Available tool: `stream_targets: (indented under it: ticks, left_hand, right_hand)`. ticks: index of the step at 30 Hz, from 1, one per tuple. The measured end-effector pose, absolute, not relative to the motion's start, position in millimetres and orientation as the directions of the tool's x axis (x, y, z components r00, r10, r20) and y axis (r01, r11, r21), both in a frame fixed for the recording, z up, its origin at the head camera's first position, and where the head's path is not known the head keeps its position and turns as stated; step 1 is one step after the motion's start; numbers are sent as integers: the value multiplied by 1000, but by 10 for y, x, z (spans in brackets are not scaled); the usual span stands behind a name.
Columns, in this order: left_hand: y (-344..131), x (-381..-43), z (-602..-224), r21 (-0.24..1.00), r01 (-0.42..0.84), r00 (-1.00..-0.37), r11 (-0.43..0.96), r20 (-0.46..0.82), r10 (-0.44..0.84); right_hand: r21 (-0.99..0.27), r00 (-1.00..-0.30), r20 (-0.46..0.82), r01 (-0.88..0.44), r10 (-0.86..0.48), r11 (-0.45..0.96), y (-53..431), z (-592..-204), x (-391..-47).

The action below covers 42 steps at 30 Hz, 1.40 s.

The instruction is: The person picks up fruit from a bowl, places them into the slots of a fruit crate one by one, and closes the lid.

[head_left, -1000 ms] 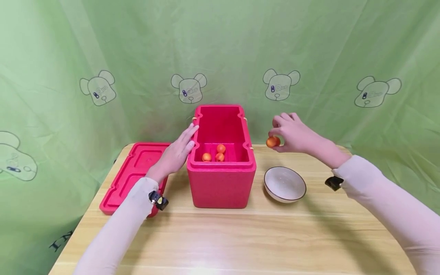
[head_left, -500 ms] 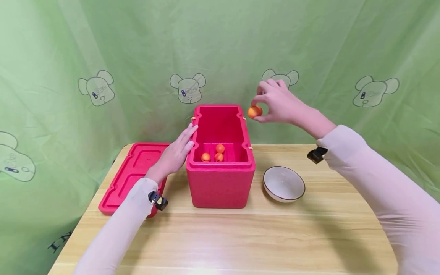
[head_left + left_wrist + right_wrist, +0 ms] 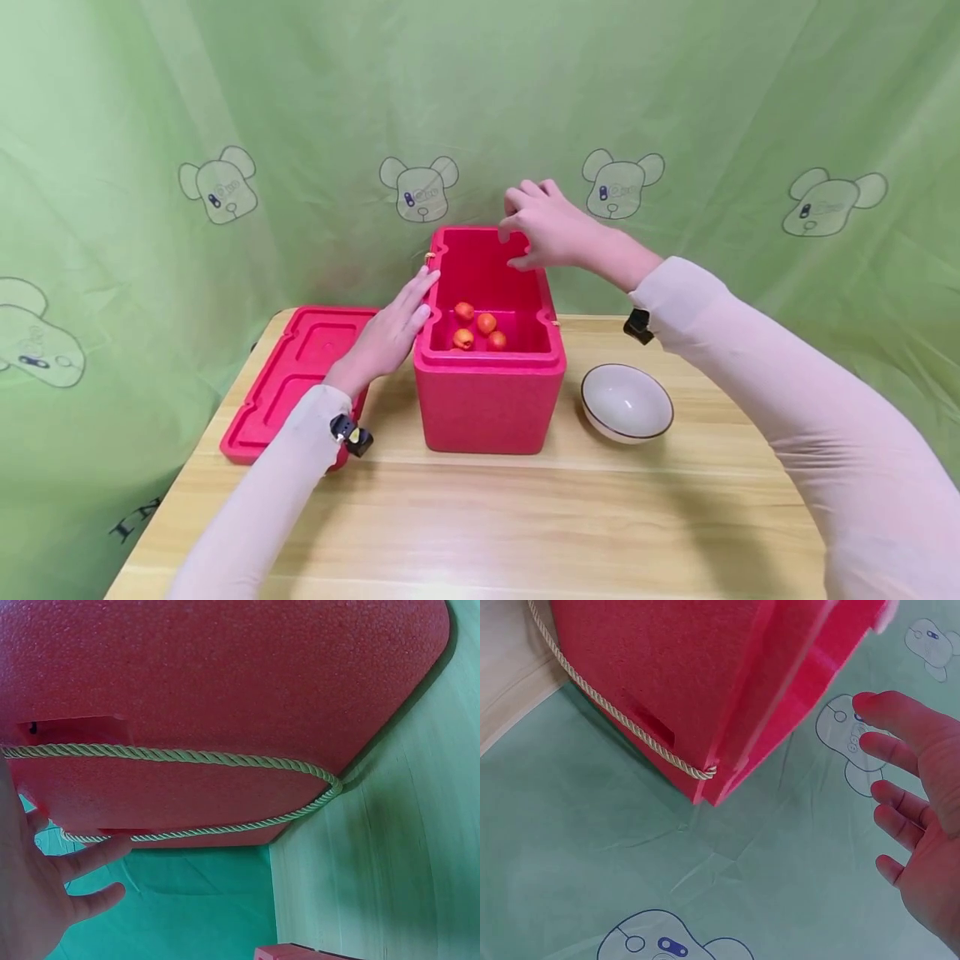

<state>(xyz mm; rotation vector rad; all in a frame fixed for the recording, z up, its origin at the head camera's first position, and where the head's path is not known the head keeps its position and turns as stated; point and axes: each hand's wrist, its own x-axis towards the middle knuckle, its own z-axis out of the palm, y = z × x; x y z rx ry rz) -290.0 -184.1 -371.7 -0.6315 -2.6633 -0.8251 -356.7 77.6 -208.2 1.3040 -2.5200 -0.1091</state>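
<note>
A red foam box [image 3: 491,408] stands lidless at the middle of the table. Inside it lie several small round orange fruits [image 3: 487,323]. My left hand [image 3: 386,337] rests on the box's left rim with its fingers straight; the left wrist view shows fingers [image 3: 90,859] beside the rope handle [image 3: 225,758]. Over the far right part of the box hovers my right hand [image 3: 551,225], thumb and fingers spread apart, holding nothing. In the right wrist view that hand [image 3: 937,795] is also without anything in its fingers. To the right of the box sits a white bowl [image 3: 627,402] with a dark rim.
The red lid [image 3: 322,337] lies on the table to the left of the box, partly under my left forearm. Behind the wooden table [image 3: 480,525] hangs a green curtain [image 3: 495,75] with bear-head prints.
My right hand moved left from beside the bowl to over the box and let go of an orange fruit. The fruits inside now lie differently, with one more showing. The left hand stayed on the rim.
</note>
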Motion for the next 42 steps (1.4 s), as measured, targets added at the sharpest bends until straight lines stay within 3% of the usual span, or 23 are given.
stream_targets:
  ticks: [33,42]
  left_hand:
    - [-1840,-2891,-3703,471,485,-865,737,382,325]
    - [-1844,-2907,-3715,456,502,-853,735,399,335]
  right_hand:
    - [220,-514,218,-803,-830,554,707,-2219,-3559]
    - [277,-523,166,-789,-836,548,613,-2329,-3528]
